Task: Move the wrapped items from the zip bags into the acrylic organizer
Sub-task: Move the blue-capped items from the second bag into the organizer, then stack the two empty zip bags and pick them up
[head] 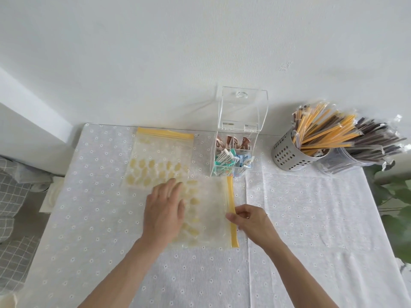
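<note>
Two clear zip bags with yellow seal strips and a yellow leaf print lie flat on the table. The far bag (159, 156) rests by the wall. The near bag (209, 210) lies sideways, its seal strip on the right. My left hand (164, 210) presses flat on the near bag, fingers spread. My right hand (249, 218) pinches that bag's yellow seal strip. The acrylic organizer (239, 121) stands behind with its lid tipped up, and its compartments hold brown, teal and blue wrapped items (232, 156). Both bags look flat.
A perforated metal cup (289, 156) full of wrapped yellow and brown sticks stands right of the organizer, with a clear container of more dark sticks (360, 152) beside it. Green leaves (398, 207) hang over the right table edge. A white dotted cloth (111, 218) covers the table.
</note>
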A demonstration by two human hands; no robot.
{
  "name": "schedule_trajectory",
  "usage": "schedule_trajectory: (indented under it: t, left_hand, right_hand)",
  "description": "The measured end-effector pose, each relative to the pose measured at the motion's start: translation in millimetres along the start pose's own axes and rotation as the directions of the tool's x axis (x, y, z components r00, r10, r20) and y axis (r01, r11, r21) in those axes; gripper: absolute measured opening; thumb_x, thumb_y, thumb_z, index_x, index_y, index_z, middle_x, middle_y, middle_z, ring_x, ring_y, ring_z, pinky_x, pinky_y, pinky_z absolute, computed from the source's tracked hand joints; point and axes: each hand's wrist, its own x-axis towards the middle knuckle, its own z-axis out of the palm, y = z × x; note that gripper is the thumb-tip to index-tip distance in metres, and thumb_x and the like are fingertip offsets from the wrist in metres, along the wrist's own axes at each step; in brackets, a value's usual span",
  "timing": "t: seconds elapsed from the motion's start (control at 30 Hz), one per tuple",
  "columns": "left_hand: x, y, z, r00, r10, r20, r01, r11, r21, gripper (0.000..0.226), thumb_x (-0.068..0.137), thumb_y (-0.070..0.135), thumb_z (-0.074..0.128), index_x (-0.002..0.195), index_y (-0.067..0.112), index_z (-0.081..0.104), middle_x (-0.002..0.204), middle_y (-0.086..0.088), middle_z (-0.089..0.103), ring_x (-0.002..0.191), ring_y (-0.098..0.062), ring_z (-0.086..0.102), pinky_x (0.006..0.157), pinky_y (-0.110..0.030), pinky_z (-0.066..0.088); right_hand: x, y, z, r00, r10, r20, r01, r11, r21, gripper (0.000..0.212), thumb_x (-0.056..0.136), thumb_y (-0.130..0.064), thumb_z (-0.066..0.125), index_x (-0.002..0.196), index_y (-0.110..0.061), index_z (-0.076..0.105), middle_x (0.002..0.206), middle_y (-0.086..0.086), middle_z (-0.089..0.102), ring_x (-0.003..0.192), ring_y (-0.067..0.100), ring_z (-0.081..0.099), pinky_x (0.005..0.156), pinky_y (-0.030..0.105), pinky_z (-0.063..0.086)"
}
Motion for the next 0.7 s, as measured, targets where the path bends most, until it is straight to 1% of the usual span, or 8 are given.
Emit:
schedule_trajectory:
  t: [0.03,0.1,0.2,0.4,0.47,0.57,0.63,0.7]
  left_hand:
    - [0,10,7,0.993,0.119,0.022,-0.119,0.993,0.009,0.046,0.106,0.028,0.052,0.150,0.015,0.059,0.162,-0.009,0.053,0.146,-0.035,0.050,0.114,-0.054,0.050]
    - [-2,28,26,0.942,0.311,0.128,-0.313,0.950,0.002,0.053,0.110,0.031,0.044,0.160,0.017,0.048,0.175,-0.006,0.034,0.162,-0.033,0.032,0.128,-0.058,0.035]
    - [0,43,46,0.857,0.444,0.261,-0.458,0.889,-0.007,0.061,0.110,0.031,0.039,0.169,0.019,0.031,0.181,0.000,0.013,0.168,-0.030,0.010,0.133,-0.058,0.018]
    - [7,38,59,0.811,0.436,0.390,-0.492,0.869,0.052,0.062,0.115,0.047,0.016,0.174,0.031,0.004,0.181,0.008,-0.012,0.167,-0.026,-0.017,0.133,-0.062,0.000]
    - [7,36,58,0.816,0.421,0.397,-0.482,0.874,0.063,0.062,0.115,0.052,0.012,0.173,0.033,0.003,0.180,0.010,-0.012,0.166,-0.024,-0.019,0.132,-0.064,-0.002]
    - [7,38,54,0.844,0.357,0.401,-0.419,0.905,0.077,0.066,0.112,0.062,0.011,0.173,0.035,0.005,0.180,0.012,-0.011,0.166,-0.023,-0.020,0.128,-0.071,-0.003]
    - [9,35,51,0.867,0.302,0.396,-0.370,0.923,0.105,0.072,0.110,0.070,0.010,0.173,0.037,0.004,0.181,0.011,-0.010,0.167,-0.024,-0.017,0.127,-0.073,-0.001]
    - [9,28,47,0.891,0.245,0.381,-0.314,0.940,0.131,0.074,0.109,0.073,0.011,0.173,0.036,0.008,0.182,0.006,-0.006,0.168,-0.028,-0.010,0.127,-0.073,0.006]
  right_hand:
    - [1,0,2,1.000,0.004,-0.003,-0.004,1.000,-0.005,0.023,0.086,-0.044,0.084,0.094,-0.024,0.078,0.078,-0.005,0.078,0.073,0.012,0.073,0.067,0.025,0.056]
    - [3,2,5,1.000,0.020,-0.018,-0.020,1.000,-0.019,0.021,0.087,-0.041,0.083,0.087,-0.021,0.076,0.073,-0.004,0.076,0.070,0.011,0.072,0.065,0.027,0.055]
    - [6,6,9,0.997,0.043,-0.058,-0.044,0.999,-0.012,0.020,0.088,-0.036,0.082,0.085,-0.018,0.074,0.076,0.001,0.078,0.070,0.015,0.073,0.065,0.033,0.057]
    - [4,10,9,0.994,0.107,-0.002,-0.107,0.992,0.068,0.020,0.083,-0.008,0.084,0.099,-0.012,0.072,0.080,0.009,0.080,0.062,0.025,0.074,0.063,0.037,0.063]
    - [4,13,9,0.993,0.121,0.011,-0.121,0.991,0.059,0.014,0.085,-0.007,0.082,0.097,-0.009,0.075,0.079,0.010,0.081,0.068,0.031,0.078,0.070,0.043,0.067]
    - [2,17,13,0.994,0.102,-0.037,-0.102,0.995,0.009,0.001,0.089,-0.015,0.077,0.089,-0.015,0.077,0.078,0.005,0.080,0.072,0.025,0.078,0.075,0.047,0.066]
    - [-1,18,17,0.994,0.071,-0.079,-0.075,0.996,-0.046,0.004,0.092,-0.018,0.073,0.088,-0.019,0.074,0.079,0.001,0.076,0.071,0.019,0.073,0.071,0.041,0.064]
    - [-5,15,18,0.993,0.073,-0.094,-0.074,0.997,-0.003,0.004,0.097,-0.017,0.068,0.093,-0.016,0.070,0.088,0.003,0.071,0.075,0.021,0.074,0.061,0.035,0.061]
